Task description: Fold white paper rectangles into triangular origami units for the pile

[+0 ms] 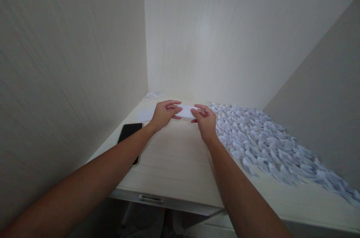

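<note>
A small white sheet of paper (186, 111) is held up between my two hands over the desk. My left hand (166, 113) pinches its left end between thumb and fingers. At the right end, the thumb and fingers of my right hand (206, 120) grip it too. Whether the sheet is folded cannot be made out. More white paper (145, 114) lies flat on the desk just left of my left hand, partly hidden by it. Many folded white paper pieces (253, 133), shaped like little boats, cover the desk right of my right hand.
A black-screened phone (129, 131) lies under my left forearm. The pale desk (174, 163) has a drawer with a handle (151, 198) at its front edge. Walls enclose it at the left, back and right. Small white scraps (154, 95) sit in the back left corner.
</note>
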Demonstrator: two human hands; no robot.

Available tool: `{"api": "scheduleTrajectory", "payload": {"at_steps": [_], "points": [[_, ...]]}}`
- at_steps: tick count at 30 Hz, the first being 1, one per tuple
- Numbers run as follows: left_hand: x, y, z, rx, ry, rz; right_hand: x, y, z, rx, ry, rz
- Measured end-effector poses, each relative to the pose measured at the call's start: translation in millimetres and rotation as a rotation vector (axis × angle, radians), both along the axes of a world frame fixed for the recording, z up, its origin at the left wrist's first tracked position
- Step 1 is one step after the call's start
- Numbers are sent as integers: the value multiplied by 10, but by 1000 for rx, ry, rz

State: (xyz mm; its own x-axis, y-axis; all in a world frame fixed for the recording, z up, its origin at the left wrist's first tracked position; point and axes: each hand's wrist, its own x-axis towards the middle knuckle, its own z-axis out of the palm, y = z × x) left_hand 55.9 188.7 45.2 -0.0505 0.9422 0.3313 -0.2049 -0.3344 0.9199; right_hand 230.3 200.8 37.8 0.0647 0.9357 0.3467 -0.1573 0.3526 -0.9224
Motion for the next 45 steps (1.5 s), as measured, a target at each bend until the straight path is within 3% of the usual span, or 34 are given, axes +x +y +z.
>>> {"api": "scheduleTrajectory", "payload": {"at_steps": [25, 32, 39, 42, 45], "points": [[-27, -18, -7, -55, 8, -7, 20, 55, -65, -53, -74, 91], [-29, -22, -14, -48, 90, -62, 67, 76, -89, 51, -342, -22], [-27, -31, -6, -42, 245, -106, 80, 23, -41, 96, -432, 167], [-15, -47, 1, -64, 252, -83, 57, 30, -55, 37, -338, 173], [-1, -56, -2, -131, 136, -78, 30, 38, -79, -12, -196, 103]]}}
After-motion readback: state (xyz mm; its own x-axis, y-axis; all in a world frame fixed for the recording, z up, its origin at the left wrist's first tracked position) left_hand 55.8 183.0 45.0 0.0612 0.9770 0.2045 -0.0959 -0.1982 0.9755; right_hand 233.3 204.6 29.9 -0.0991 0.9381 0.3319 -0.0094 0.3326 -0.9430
